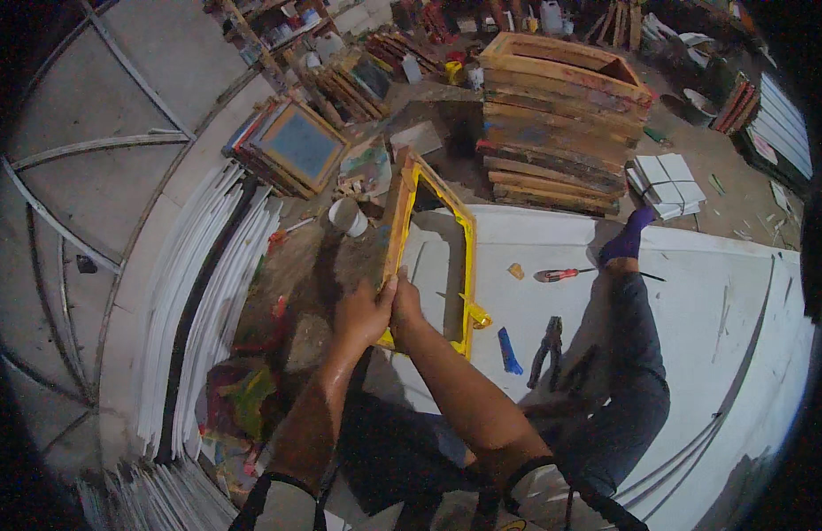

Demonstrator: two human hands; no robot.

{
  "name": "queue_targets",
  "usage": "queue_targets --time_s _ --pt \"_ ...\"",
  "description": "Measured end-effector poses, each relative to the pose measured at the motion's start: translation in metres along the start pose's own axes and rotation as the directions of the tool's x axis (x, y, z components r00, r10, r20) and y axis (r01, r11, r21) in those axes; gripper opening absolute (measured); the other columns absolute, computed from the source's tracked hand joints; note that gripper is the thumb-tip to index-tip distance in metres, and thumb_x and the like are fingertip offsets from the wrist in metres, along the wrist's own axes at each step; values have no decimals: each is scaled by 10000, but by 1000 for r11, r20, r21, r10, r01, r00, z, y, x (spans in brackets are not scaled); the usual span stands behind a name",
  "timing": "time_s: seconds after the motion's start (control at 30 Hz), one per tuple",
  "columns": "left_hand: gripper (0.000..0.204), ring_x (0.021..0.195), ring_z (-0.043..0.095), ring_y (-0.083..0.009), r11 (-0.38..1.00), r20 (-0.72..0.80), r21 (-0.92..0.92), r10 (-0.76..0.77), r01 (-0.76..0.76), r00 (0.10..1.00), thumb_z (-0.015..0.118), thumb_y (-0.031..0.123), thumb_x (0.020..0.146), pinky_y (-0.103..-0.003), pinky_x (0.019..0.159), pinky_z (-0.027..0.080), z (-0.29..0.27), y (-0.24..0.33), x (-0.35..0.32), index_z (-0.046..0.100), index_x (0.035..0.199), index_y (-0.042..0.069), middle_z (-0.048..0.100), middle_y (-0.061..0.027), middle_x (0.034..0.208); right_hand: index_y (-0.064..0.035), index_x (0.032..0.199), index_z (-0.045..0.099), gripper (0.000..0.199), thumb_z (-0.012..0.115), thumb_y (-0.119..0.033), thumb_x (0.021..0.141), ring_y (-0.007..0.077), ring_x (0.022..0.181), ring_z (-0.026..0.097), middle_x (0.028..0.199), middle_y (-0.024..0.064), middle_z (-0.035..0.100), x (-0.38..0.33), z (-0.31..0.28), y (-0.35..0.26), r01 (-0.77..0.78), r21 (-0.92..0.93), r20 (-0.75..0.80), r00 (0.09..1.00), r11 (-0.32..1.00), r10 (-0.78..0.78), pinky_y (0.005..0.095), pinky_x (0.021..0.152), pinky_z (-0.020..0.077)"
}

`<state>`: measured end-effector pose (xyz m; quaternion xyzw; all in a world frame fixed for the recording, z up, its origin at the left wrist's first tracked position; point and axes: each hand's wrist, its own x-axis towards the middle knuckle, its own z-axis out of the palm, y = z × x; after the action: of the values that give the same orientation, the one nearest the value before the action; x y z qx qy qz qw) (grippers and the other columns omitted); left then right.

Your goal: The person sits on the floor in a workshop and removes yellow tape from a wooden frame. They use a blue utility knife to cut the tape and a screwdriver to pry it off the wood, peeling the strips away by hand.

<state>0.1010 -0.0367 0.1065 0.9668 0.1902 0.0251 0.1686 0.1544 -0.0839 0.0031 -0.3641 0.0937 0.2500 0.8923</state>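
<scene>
The yellow-edged wooden frame (426, 250) stood on edge, its near side grasped by left hand (361, 316) and right hand (405, 305). Keeping both grips firm would have steadied it best.

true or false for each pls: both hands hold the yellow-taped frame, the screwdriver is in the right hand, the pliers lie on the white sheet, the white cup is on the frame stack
1. Both hands hold the yellow-taped wooden frame. True: left hand and right hand grip its near corner.
2. The red-handled screwdriver is in the right hand. False: it lies on the white sheet.
3. The pliers lie on the white sheet. True.
4. The white cup stands on the stack of wooden frames. False: it sits on the ground left of the held frame.
</scene>
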Motion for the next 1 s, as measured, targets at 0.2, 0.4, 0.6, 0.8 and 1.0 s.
queue_targets --time_s 0.2,0.4,0.6,0.8,1.0 --pt "594 966 647 -518 978 -83 91 194 -186 977 568 498 965 -568 858 505 4 16 -4 650 1063 -82 672 -332 1025 -73 1161 617 548 347 -540 1066 251 799 613 981 109 648 -33 -7 -32 -114 90 43 993 989 111 430 695 508" --pt "591 951 670 -466 923 27 319 218 -215 976 574 488 965 -555 810 522 -34 17 -12 618 1197 -54 692 -293 1003 -23 1126 599 379 463 -368 1043 256 887 628 990 113 649 -77 35 -29 -36 482 -4 999 875 43 416 824 524" --pt "708 949 689 -446 929 -113 194 341 -316 933 561 609 936 -558 808 531 16 15 -19 586 1218 -40 706 -266 969 -31 1223 611 388 415 -310 1037 355 1012 639 1107 173 671 53 -41 57 29 525 16 999 851 -44 498 979 504" --pt "760 827 696 -482 951 -281 299 164 -76 946 596 668 887 -549 738 559 11 -8 -40 621 1104 -60 692 -299 868 -8 1283 578 465 368 -355 1054 357 1116 616 1238 198 643 4 -7 53 -26 357 -80 995 934 58 495 1011 479" --pt "703 796 688 -496 961 -268 249 185 -117 945 610 648 886 -562 733 558 -1 -3 -28 673 991 -44 689 -302 841 -19 1271 556 516 353 -448 1068 336 1110 601 1216 171 633 1 7 42 14 587 19 999 809 -31 476 1026 463"
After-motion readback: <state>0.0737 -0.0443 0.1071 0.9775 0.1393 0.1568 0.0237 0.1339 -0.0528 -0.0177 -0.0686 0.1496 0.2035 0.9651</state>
